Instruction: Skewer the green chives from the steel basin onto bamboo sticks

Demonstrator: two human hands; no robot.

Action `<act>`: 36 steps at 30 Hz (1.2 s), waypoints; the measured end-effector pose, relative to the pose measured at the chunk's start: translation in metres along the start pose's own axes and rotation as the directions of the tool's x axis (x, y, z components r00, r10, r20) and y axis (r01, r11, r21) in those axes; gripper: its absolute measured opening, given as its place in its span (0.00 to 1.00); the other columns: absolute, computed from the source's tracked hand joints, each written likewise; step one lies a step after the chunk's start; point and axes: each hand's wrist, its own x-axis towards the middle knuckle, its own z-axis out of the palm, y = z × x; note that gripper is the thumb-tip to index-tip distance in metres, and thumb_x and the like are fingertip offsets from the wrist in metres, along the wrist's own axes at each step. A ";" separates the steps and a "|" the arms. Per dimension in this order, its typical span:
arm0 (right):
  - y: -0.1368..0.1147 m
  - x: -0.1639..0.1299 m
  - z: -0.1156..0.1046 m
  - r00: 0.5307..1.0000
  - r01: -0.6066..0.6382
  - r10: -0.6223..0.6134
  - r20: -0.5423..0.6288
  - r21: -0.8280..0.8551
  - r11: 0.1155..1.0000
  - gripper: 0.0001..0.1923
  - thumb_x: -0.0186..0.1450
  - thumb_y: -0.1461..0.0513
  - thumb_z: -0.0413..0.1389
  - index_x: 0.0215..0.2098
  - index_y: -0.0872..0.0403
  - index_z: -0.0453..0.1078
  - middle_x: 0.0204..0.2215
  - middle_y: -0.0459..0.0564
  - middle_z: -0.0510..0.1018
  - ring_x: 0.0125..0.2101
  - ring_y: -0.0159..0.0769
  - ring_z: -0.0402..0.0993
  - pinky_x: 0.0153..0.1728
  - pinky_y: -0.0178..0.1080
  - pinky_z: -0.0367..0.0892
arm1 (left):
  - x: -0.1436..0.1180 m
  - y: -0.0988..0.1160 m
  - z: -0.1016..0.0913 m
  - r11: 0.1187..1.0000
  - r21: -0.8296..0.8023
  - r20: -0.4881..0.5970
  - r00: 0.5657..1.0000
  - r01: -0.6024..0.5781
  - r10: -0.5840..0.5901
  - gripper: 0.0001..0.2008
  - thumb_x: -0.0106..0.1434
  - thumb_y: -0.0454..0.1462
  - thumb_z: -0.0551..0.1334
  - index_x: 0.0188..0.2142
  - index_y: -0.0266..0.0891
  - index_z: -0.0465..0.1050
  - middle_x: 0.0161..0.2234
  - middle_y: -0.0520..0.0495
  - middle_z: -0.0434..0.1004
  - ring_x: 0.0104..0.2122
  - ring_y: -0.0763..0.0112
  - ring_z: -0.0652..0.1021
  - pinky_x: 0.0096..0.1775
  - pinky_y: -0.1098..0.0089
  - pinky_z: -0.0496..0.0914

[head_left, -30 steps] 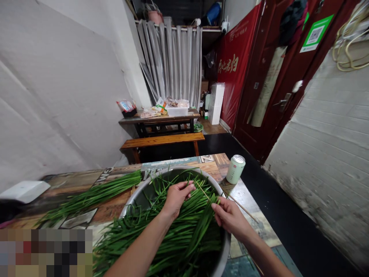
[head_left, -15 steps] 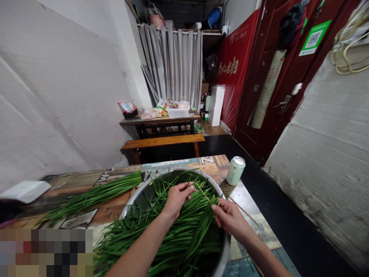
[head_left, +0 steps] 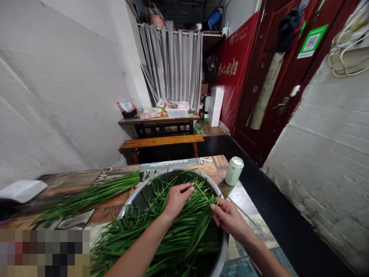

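Chives (head_left: 178, 234) fill the metal basin (head_left: 135, 200) — both hands among them.

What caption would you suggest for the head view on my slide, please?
Both hands, left hand and right hand, hold a thin skewer over green chives in a metal basin.

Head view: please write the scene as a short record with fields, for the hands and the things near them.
left hand: pinches chive leaves above the metal basin
right hand: grip on a thin wooden skewer, threaded into the chives
table: separate chive bundle at left
green can: upright, beyond the basin at right
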 end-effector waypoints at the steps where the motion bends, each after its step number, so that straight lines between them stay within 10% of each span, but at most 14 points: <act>1: -0.001 0.000 0.000 1.000 -0.002 0.002 0.003 0.008 1.000 0.22 0.54 0.44 0.53 0.25 0.54 0.58 0.08 0.34 0.60 0.07 0.19 0.43 0.09 0.30 0.36 | 0.000 -0.001 0.000 1.000 0.014 0.005 1.000 -0.010 0.010 0.17 0.47 0.41 0.66 0.37 0.36 0.77 0.32 0.44 0.79 0.20 0.75 0.69 0.24 0.74 0.64; 14: 0.005 0.004 -0.007 0.997 0.076 -0.074 -0.025 0.075 0.994 0.20 0.58 0.48 0.53 0.37 0.56 0.62 0.09 0.33 0.61 0.06 0.19 0.44 0.06 0.26 0.40 | -0.025 0.009 0.020 0.981 0.138 0.392 0.917 -0.136 0.072 0.13 0.52 0.39 0.62 0.38 0.39 0.77 0.33 0.45 0.79 0.31 0.65 0.76 0.36 0.69 0.68; 24: 0.005 -0.004 -0.006 0.995 0.095 -0.092 -0.034 0.100 0.990 0.18 0.59 0.49 0.53 0.37 0.55 0.62 0.09 0.34 0.61 0.07 0.19 0.44 0.07 0.26 0.40 | -0.015 0.003 0.017 0.999 0.038 0.260 0.965 0.013 -0.023 0.22 0.55 0.46 0.59 0.44 0.32 0.72 0.24 0.50 0.73 0.16 0.81 0.61 0.20 0.76 0.55; 36: 0.005 -0.006 -0.006 0.996 0.085 -0.083 -0.027 0.089 0.992 0.19 0.58 0.48 0.54 0.35 0.56 0.61 0.09 0.34 0.61 0.07 0.19 0.44 0.07 0.26 0.39 | -0.010 -0.001 0.016 0.991 -0.111 0.140 0.988 0.079 -0.063 0.25 0.56 0.42 0.57 0.50 0.29 0.64 0.29 0.46 0.74 0.17 0.81 0.65 0.19 0.76 0.55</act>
